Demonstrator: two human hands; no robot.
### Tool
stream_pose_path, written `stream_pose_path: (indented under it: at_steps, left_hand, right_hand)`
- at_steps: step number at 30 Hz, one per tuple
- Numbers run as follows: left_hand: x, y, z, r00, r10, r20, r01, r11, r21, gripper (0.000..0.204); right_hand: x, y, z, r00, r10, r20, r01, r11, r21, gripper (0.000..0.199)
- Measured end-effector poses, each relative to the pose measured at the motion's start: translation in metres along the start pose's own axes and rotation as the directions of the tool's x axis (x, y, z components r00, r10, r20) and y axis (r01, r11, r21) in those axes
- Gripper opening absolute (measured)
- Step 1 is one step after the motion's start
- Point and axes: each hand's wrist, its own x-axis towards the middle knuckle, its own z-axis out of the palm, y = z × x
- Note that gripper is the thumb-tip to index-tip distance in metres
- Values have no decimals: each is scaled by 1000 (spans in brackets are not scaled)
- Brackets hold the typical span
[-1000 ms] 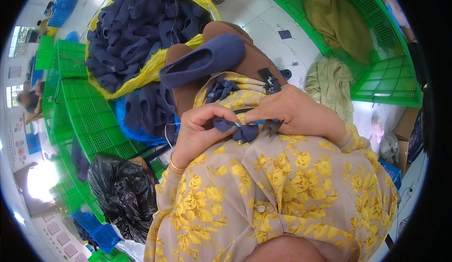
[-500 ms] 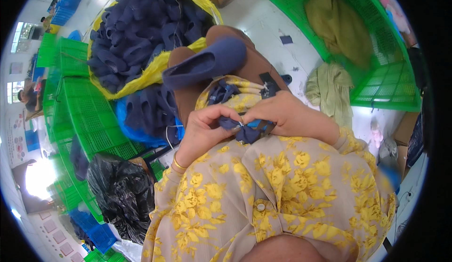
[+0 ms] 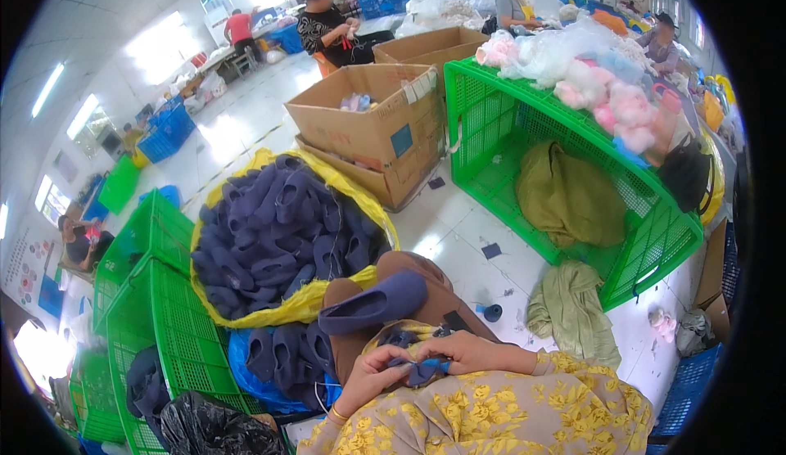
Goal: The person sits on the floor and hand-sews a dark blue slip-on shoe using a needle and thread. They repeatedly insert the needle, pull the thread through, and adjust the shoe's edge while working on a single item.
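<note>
Low in the head view, my left hand (image 3: 370,380) and my right hand (image 3: 475,352) meet over my lap. Both are closed, fingers pinching a small navy cloth bow (image 3: 421,372) between them. A bit of blue shows beside the right fingers. The fingertips partly hide the bow. Just beyond the hands, a single navy slipper (image 3: 375,303) lies across my knees, its opening facing up. Between slipper and hands, a yellow-patterned cloth (image 3: 383,334) with more navy scraps sits on my lap, mostly covered by my hands.
A yellow sack (image 3: 381,218) heaped with navy slippers stands ahead-left, with more slippers in a blue bag (image 3: 246,373). Green crates (image 3: 196,332) line the left. Ahead are cardboard boxes (image 3: 360,132). A tipped green crate (image 3: 491,201) holds olive cloth. Other people work farther back.
The view has tilted up, so my hands sit lower in the picture and the room beyond shows. Both hands keep hold of the bow, and the slipper stays on my knees.
</note>
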Motion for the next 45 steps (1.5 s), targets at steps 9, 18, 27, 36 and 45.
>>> stream_pose_path:
  at_steps: [9,18,27,36,45]
  left_hand:
    - [7,-9,-2,996,42,-84,-47,997,-53,13]
    - [19,-25,-1,970,136,-201,-119,989,93,13]
    - [18,-24,0,983,86,-162,-84,996,19,12]
    - [18,-26,-1,971,88,-222,-45,981,191,9]
    - [16,-20,11,979,56,-197,-38,995,90,8]
  right_hand:
    - [10,3,2,969,15,-248,-53,987,-148,22]
    - [17,1,5,909,-262,-323,86,878,-470,24]
    - [17,10,11,914,-270,-304,84,857,-508,30]
    - [18,19,25,800,-501,-330,195,738,-646,53]
    - [16,1,12,893,-317,-319,132,863,-488,38]
